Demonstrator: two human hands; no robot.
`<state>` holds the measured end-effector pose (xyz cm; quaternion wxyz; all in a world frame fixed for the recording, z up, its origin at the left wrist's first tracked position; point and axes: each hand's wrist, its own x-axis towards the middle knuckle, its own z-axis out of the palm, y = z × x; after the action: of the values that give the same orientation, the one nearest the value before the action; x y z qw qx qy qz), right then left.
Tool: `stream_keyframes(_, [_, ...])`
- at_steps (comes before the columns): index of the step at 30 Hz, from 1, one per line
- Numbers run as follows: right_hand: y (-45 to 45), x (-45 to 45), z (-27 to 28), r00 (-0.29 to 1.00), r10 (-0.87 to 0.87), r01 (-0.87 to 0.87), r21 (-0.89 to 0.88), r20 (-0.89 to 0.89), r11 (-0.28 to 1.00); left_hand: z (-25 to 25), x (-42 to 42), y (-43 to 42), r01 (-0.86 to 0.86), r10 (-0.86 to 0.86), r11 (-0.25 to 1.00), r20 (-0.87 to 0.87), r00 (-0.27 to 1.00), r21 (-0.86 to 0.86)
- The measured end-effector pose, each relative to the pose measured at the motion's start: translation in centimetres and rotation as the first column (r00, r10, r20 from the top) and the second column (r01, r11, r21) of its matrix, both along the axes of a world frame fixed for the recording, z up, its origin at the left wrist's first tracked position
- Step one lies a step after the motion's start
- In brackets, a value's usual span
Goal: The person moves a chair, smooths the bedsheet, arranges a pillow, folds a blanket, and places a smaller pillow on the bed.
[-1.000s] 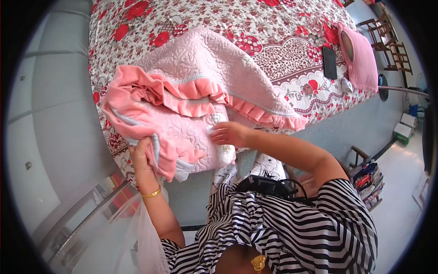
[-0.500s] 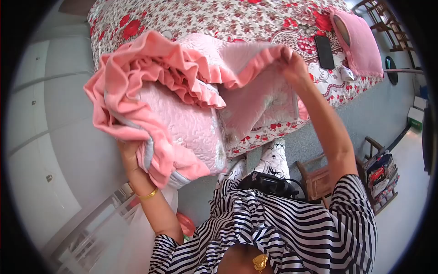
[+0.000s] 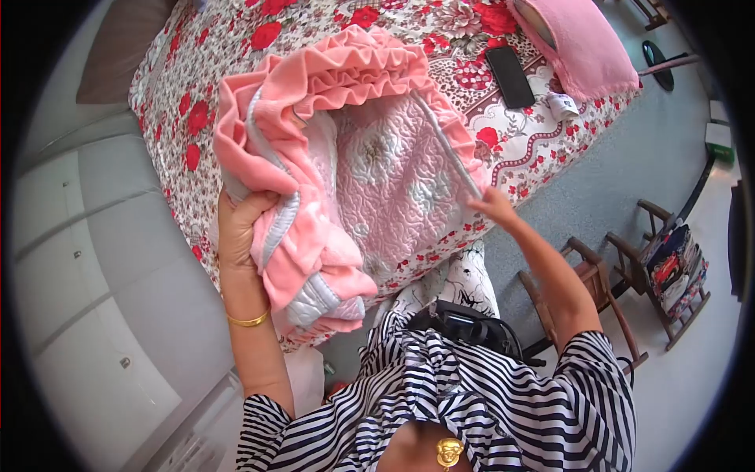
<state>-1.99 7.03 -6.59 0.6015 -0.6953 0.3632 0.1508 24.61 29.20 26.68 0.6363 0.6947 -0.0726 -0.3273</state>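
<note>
A pink quilted bedspread [image 3: 393, 177] with a coral plush ruffle and grey binding lies partly on the bed [image 3: 193, 94], its ruffle bunched in an arch. My left hand [image 3: 242, 228] grips the gathered ruffle on the left, thumb over the grey binding and the fingers mostly behind the cloth. Below that hand the folded end hangs past the bed's near edge. My right hand [image 3: 494, 206] pinches the bedspread's right edge at the end of its grey binding. Between my hands the quilted panel faces up.
A black phone [image 3: 510, 77], a small white item [image 3: 563, 107] and a pink pillow [image 3: 578, 51] lie on the bed's right side. White cabinets [image 3: 86, 275] line the left. Wooden chairs [image 3: 586, 275] stand on the floor at right, one bearing folded clothes [image 3: 675, 263].
My right hand has come down and toward me, drawing the bedspread's right edge with it. The quilted panel has opened out, and the ruffle has shifted to the right.
</note>
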Motion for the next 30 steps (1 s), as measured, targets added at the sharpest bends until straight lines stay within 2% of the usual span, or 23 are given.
stream_keyframes(1, [0.5, 0.3, 1.3, 0.978, 0.181, -0.181, 0.009, -0.101, 0.983, -0.3, 0.1, -0.7, -0.021, 0.021, 1.000, -0.005, 1.000, 0.007])
stream_keyframes(2, [1.0, 0.2, 2.7, 0.981, 0.168, -0.169, 0.001, -0.094, 0.986, -0.5, 0.2, -1.4, -0.041, 0.041, 0.999, -0.008, 0.999, 0.009])
stream_keyframes(3, [1.7, -0.4, 4.2, 0.988, -0.136, 0.122, 0.186, 0.067, 0.975, -0.5, 0.1, -2.2, -0.059, 0.059, 0.998, 0.019, 0.998, 0.001])
stream_keyframes(4, [2.2, -1.2, 5.6, 0.881, -0.444, 0.353, 0.401, 0.162, 0.845, -0.6, 0.1, -2.8, -0.050, 0.051, 0.999, 0.025, 0.998, -0.004])
stream_keyframes(7, [2.0, -4.1, 10.7, 0.850, -0.489, 0.375, 0.428, 0.194, 0.822, -2.5, -0.3, -4.6, -0.055, 0.054, 0.996, 0.010, 0.998, 0.070])
stream_keyframes(8, [2.6, -5.1, 10.5, 0.851, -0.484, 0.368, 0.426, 0.204, 0.826, -2.7, -2.0, -6.8, -0.029, 0.030, 0.999, -0.045, 0.999, 0.020])
stream_keyframes(9, [3.3, -6.0, 9.7, 0.844, -0.511, 0.397, 0.451, 0.162, 0.799, -5.7, -2.3, -7.4, 0.097, -0.103, 0.985, 0.034, 0.994, 0.144])
stream_keyframes(10, [3.4, -6.1, 9.2, 0.837, -0.534, 0.426, 0.472, 0.118, 0.772, -6.7, -4.8, -9.8, 0.103, -0.111, 0.982, 0.041, 0.993, 0.159])
stream_keyframes(11, [2.9, -5.2, 9.2, 0.841, -0.525, 0.415, 0.470, 0.128, 0.779, -7.2, -7.3, -11.7, 0.159, -0.155, 0.986, -0.090, 0.984, 0.042])
stream_keyframes(12, [2.4, -3.8, 9.3, 0.750, -0.653, 0.393, 0.720, 0.109, 0.572, -10.9, -8.2, -12.1, 0.397, -0.365, 0.908, -0.211, 0.907, 0.133])
stream_keyframes(13, [1.6, -2.8, 9.3, 0.724, -0.686, 0.351, 0.815, 0.076, 0.461, -15.6, -10.7, -11.9, 0.420, -0.408, 0.894, -0.106, 0.907, 0.155])
stream_keyframes(15, [0.0, -1.6, 9.2, 0.749, -0.661, 0.292, 0.872, 0.048, 0.394, -18.4, -12.8, -11.8, 0.435, -0.443, 0.883, 0.011, 0.896, 0.175])
stream_keyframes(17, [-1.6, -1.3, 9.4, 0.792, -0.607, 0.280, 0.844, 0.066, 0.457, -18.1, -12.7, -11.6, 0.549, -0.655, 0.753, 0.330, 0.680, 0.364])
stream_keyframes(18, [-2.1, -1.2, 9.4, 0.809, -0.583, 0.276, 0.827, 0.076, 0.489, -18.8, -12.4, -11.0, 0.544, -0.652, 0.755, 0.331, 0.683, 0.366])
stream_keyframes(20, [-2.8, -1.0, 9.9, 0.834, -0.542, 0.266, 0.781, 0.107, 0.564, -21.0, -11.2, -9.4, 0.448, -0.500, 0.837, 0.105, 0.860, 0.315])
stream_keyframes(22, [-3.1, -0.7, 10.5, 0.856, -0.495, 0.250, 0.718, 0.151, 0.650, -22.1, -9.5, -8.4, 0.408, -0.473, 0.835, 0.103, 0.875, 0.369])
stream_keyframes(23, [-2.9, -0.6, 10.9, 0.868, -0.462, 0.232, 0.674, 0.183, 0.702, -22.3, -8.6, -8.5, 0.371, -0.450, 0.828, 0.103, 0.887, 0.420])
stream_keyframes(26, [-1.9, 0.3, 12.2, 0.904, -0.293, 0.111, 0.491, 0.312, 0.864, -22.7, -4.5, -11.6, 0.293, -0.397, 0.852, 0.171, 0.902, 0.433])
stream_keyframes(27, [-1.3, 0.7, 12.7, 0.902, -0.204, 0.036, 0.405, 0.381, 0.914, -22.3, -3.0, -13.3, 0.272, -0.423, 0.808, 0.192, 0.886, 0.523])
stream_keyframes(29, [0.0, 1.6, 13.7, 0.829, 0.004, -0.139, 0.199, 0.559, 0.970, -21.4, -1.0, -17.1, 0.181, -0.405, 0.823, 0.332, 0.852, 0.538])
stream_keyframes(30, [0.7, 2.4, 14.1, 0.755, 0.111, -0.215, 0.085, 0.647, 0.973, -20.6, -1.3, -18.6, 0.179, -0.403, 0.822, 0.332, 0.853, 0.541])
